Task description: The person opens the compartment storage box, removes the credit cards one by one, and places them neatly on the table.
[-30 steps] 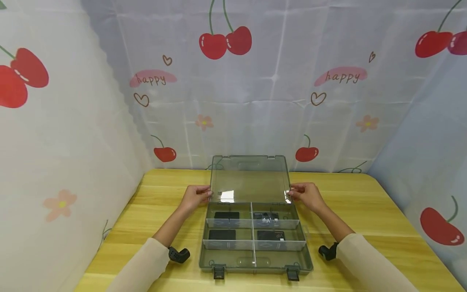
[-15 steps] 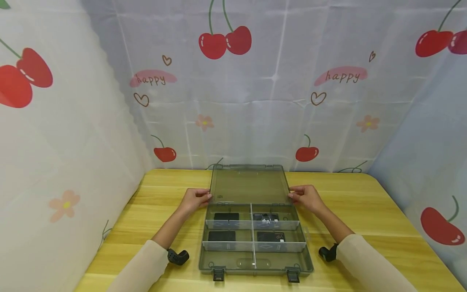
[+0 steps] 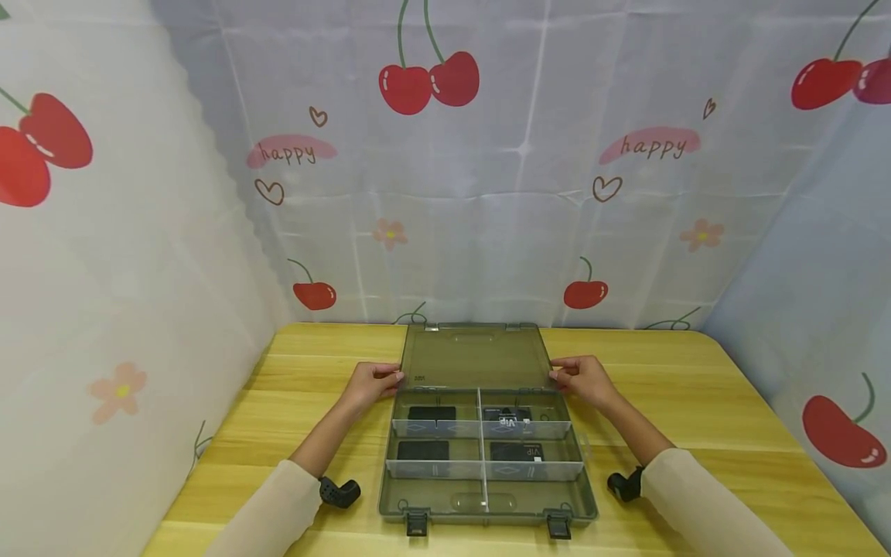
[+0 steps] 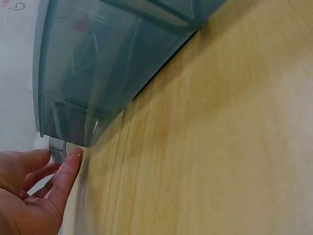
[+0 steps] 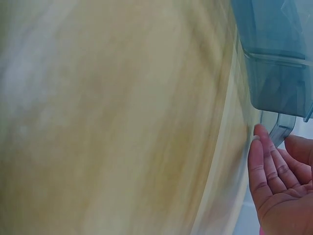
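Grey-green box: see-through plastic, on the yellow wood-grain table, square to the person, open, both near-side latches turned outward
Lid: folded back on its hinge, away from the person; looks almost flat, but cannot tell if it bears on the tabletop
Left hand: thumb and fingers pinch the lid's left edge, near the hinge
Right hand: matching pinch on the right edge, about level with the other
Step in hand: reads as laying the lid back, steadied from both sides; close to done, by my judgement
Next move: seems to call for an even release, both pinches easing together so the lid does not spring or drag the box
Compartments: six, split by pale dividers; dark cards in the four farther ones, VIP lettering on the right-hand side
In the way: cherry-print cloth close behind the lid's far edge, contact unclear; little room to push the box back
Wrists: black devices at both sleeve cuffs, apart from the box; might knock its sides on a careless withdrawal
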### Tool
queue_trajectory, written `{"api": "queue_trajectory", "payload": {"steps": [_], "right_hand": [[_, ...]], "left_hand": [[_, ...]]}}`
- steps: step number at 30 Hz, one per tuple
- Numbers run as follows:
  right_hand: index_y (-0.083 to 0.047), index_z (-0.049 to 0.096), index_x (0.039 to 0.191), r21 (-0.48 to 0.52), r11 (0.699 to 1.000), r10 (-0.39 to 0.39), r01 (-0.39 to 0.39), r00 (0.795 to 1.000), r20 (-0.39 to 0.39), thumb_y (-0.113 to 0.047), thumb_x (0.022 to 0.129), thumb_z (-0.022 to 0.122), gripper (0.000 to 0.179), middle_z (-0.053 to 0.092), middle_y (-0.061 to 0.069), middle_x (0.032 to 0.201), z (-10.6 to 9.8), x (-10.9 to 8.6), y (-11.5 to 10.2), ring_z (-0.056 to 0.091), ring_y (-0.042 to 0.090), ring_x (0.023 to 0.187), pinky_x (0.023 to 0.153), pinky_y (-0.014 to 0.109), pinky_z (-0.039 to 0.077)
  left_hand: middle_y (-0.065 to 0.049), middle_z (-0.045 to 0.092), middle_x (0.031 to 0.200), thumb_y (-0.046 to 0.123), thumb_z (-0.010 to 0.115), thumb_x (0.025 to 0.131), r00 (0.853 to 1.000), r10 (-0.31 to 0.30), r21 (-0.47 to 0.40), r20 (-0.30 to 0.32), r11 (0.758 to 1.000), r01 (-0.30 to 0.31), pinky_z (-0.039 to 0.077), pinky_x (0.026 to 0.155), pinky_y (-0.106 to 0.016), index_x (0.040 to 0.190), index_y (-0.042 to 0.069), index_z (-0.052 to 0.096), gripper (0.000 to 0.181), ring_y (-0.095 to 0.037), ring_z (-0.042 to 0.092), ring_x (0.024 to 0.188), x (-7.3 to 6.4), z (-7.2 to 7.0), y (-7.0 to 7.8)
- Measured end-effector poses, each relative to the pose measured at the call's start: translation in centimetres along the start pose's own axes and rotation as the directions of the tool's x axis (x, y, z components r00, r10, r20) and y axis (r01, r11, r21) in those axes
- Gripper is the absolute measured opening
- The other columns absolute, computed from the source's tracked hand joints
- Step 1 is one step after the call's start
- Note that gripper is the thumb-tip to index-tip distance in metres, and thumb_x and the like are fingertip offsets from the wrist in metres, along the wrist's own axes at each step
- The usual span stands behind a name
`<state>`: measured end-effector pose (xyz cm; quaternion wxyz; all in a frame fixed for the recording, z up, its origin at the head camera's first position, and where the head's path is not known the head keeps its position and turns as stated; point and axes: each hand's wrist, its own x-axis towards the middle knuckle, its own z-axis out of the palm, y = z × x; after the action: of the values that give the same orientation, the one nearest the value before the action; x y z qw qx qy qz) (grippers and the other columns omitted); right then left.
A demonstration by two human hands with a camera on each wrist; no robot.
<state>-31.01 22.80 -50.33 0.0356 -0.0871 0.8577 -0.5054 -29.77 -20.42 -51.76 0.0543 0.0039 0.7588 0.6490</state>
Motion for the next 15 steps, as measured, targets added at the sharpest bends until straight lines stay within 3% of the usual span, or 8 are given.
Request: {"api": "queue_trajectory", "payload": {"steps": [8, 15], "right_hand": [[0.02, 0.06, 0.126, 0.006, 1.0, -0.008, 0.008, 1.0, 0.006, 0.001, 0.098, 0.063, 0.034, 0.072, 0.029, 0.104, 0.03, 0.05, 0.41, 0.071, 0.02, 0.075, 0.067, 0.033, 0.063], [0.019, 0.06, 0.127, 0.026, 1.0, 0.01, -0.01, 1.0, 0.014, -0.001, 0.098, 0.064, 0.036, 0.072, 0.029, 0.103, -0.14, 0.19, 0.55, 0.069, 0.017, 0.07, 0.067, 0.035, 0.063]], "left_hand": [[-0.03, 0.062, 0.131, 0.002, 0.062, 0.1, 1.0, -0.005, -0.022, 0.014, 1.0, 0.005, 0.059, 0.089, -0.036, 0.134, -0.01, 0.06, 0.036, -0.035, 0.065, 0.117, -0.05, -0.07, -0.29], [-0.027, 0.061, 0.133, 0.004, 0.062, 0.101, 0.999, -0.023, -0.029, 0.024, 0.999, 0.024, 0.059, 0.09, -0.035, 0.135, -0.007, 0.061, 0.036, -0.031, 0.066, 0.116, 0.06, -0.18, -0.52]]}}
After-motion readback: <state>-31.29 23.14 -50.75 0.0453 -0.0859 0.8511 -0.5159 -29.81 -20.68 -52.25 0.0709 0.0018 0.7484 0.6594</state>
